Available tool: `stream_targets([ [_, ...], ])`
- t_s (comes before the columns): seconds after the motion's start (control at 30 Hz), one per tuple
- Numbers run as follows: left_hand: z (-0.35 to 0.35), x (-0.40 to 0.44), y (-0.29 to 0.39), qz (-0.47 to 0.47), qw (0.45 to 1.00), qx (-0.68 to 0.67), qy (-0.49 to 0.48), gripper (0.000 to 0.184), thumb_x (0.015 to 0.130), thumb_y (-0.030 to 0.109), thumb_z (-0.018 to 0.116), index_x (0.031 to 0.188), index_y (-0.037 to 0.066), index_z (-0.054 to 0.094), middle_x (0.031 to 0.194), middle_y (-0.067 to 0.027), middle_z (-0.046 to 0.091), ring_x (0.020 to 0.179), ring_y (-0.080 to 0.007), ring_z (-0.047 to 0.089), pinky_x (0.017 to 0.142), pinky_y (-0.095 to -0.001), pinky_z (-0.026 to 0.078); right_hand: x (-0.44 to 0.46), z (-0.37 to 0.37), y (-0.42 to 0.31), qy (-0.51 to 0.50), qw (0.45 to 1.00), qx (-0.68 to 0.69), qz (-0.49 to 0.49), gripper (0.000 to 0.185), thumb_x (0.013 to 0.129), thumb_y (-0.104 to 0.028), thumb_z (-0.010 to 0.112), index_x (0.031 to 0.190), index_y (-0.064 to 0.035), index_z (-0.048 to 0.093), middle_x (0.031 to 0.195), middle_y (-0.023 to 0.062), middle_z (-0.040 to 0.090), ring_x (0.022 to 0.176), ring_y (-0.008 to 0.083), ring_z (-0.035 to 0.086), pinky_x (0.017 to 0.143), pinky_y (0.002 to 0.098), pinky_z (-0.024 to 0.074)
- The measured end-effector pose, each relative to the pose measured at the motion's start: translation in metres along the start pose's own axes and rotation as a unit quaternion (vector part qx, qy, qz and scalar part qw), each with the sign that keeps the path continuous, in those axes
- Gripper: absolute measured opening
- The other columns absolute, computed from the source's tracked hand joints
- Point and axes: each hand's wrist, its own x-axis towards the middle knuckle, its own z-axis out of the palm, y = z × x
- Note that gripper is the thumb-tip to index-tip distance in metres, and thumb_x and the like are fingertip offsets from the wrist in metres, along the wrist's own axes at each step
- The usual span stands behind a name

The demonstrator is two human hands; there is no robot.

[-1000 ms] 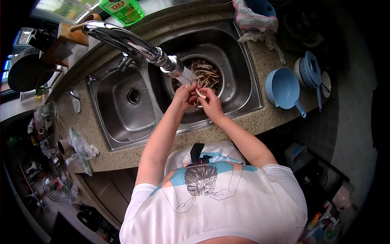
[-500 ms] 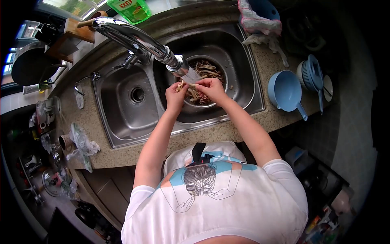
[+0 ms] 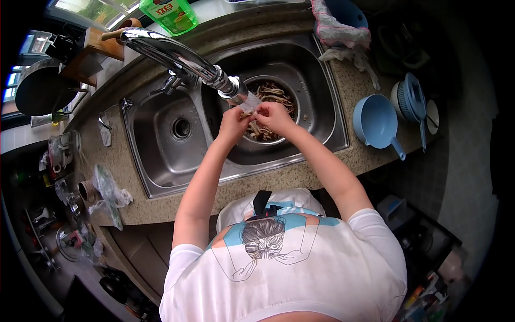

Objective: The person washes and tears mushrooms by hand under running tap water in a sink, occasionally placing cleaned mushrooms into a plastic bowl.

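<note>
My left hand [image 3: 234,123] and my right hand [image 3: 276,119] meet under the running tap [image 3: 234,90], fingers pinched together. Water [image 3: 250,101] pours over the fingertips. Between them is a pale, slender piece that looks like a mushroom stem, mostly covered by my fingers. Just below, a round metal bowl [image 3: 296,96] stands in the right sink basin [image 3: 316,121]. It holds several long, thin brown and cream mushrooms [image 3: 276,92], lying loose. My forearms hide part of the bowl's near side.
The left basin [image 3: 161,153] has a drain [image 3: 181,127]. A blue colander [image 3: 375,121] with a handle sits on the right counter. Behind the sink stands a green detergent bottle [image 3: 170,16]. Plastic bags [image 3: 110,193] lie on the left counter.
Both hands have drawn closer together and a little upward under the stream. The pale stem that showed between them is now mostly covered by the fingers.
</note>
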Motion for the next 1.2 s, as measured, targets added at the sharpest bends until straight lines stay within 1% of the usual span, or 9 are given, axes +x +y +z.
stream_targets([
  [0.07,-0.005,0.0,0.009,-0.014,1.0,0.019,-0.015,0.02,0.074,0.013,0.068,0.089,0.0,0.062,0.077,-0.0158,0.063,0.067,-0.0283,0.06,0.062,-0.034,0.046,0.001,-0.001,-0.002,0.015,0.961,-0.248,-0.123,0.014,0.077,-0.008,0.062,0.084,0.0031,0.058,0.072,0.0109,0.063,0.061,0.0152,0.061,0.056,0.0281,0.048],
  [0.27,-0.008,0.01,-0.009,-0.038,0.992,0.091,-0.081,0.023,0.073,0.017,0.068,0.077,-0.005,0.06,0.067,-0.0207,0.059,0.059,-0.0294,0.057,0.055,-0.0352,0.043,0.001,0.004,-0.004,0.016,0.884,-0.397,-0.247,0.016,0.073,-0.012,0.058,0.08,0.0016,0.056,0.075,0.0224,0.058,0.071,0.0386,0.057,0.063,0.0416,0.0466],
  [0.47,0.002,0.012,-0.023,-0.039,0.994,0.083,-0.06,0.019,0.072,0.014,0.066,0.075,-0.004,0.06,0.064,-0.0197,0.057,0.055,-0.0254,0.055,0.055,-0.0351,0.043,-0.001,0.02,0.012,0.083,0.87,-0.441,-0.203,0.023,0.078,-0.018,0.056,0.088,0.0006,0.048,0.08,0.0222,0.057,0.079,0.0387,0.056,0.069,0.0461,0.0457],
  [0.67,0.005,0.001,-0.003,-0.115,0.987,-0.09,-0.06,0.013,0.078,0.01,0.061,0.084,-0.001,0.063,0.069,-0.0055,0.063,0.061,-0.0127,0.057,0.056,-0.03,0.045,0.004,0.01,0.034,0.066,0.942,-0.298,-0.14,0.025,0.084,-0.024,0.049,0.088,0.0005,0.049,0.074,0.0229,0.058,0.074,0.0397,0.056,0.066,0.0452,0.0443],
  [0.8,0.001,0.006,-0.005,-0.166,0.933,-0.312,-0.068,0.007,0.08,0.009,0.056,0.08,0.004,0.06,0.062,0.0032,0.052,0.048,-0.0063,0.042,0.043,-0.0229,0.032,-0.006,-0.016,0.049,0.041,0.979,-0.197,-0.043,0.024,0.083,-0.024,0.048,0.087,-0.0006,0.051,0.073,0.0232,0.057,0.075,0.0399,0.056,0.064,0.0432,0.0441],
  [0.97,0.004,0.015,0.02,-0.218,0.885,-0.411,-0.029,0.005,0.081,0.011,0.054,0.077,0.009,0.056,0.056,0.0053,0.043,0.043,-0.0046,0.031,0.039,-0.0202,0.021,-0.04,-0.065,0.051,0.163,0.882,-0.439,0.049,0.023,0.078,-0.023,0.054,0.091,-0.0042,0.054,0.079,0.0203,0.059,0.078,0.0359,0.058,0.071,0.0436,0.0451],
  [1.07,0.007,0.022,0.024,-0.259,0.838,-0.481,-0.01,0.004,0.082,0.012,0.052,0.078,0.011,0.053,0.053,0.0055,0.04,0.041,-0.0045,0.03,0.037,-0.0187,0.018,-0.054,-0.067,0.056,0.238,0.813,-0.531,0.001,0.03,0.077,-0.026,0.057,0.099,-0.0058,0.054,0.079,0.018,0.06,0.082,0.0348,0.058,0.074,0.0429,0.0448],
  [1.13,0.011,0.025,0.014,-0.269,0.8,-0.535,-0.033,0.004,0.082,0.015,0.052,0.078,0.013,0.052,0.052,0.0057,0.036,0.039,-0.0043,0.028,0.035,-0.0178,0.016,-0.04,-0.064,0.056,0.232,0.846,-0.481,0.001,0.031,0.079,-0.03,0.059,0.1,-0.0066,0.058,0.079,0.0158,0.061,0.081,0.0311,0.059,0.075,0.0388,0.0454],
  [1.2,0.013,0.024,0.015,-0.259,0.814,-0.519,-0.037,0.007,0.082,0.017,0.053,0.077,0.013,0.051,0.052,0.0054,0.036,0.038,-0.0045,0.028,0.035,-0.0184,0.017,-0.023,-0.049,0.049,0.149,0.973,-0.169,-0.043,0.027,0.083,-0.03,0.056,0.094,-0.0053,0.062,0.08,0.013,0.062,0.079,0.0246,0.059,0.073,0.0344,0.0457],
])
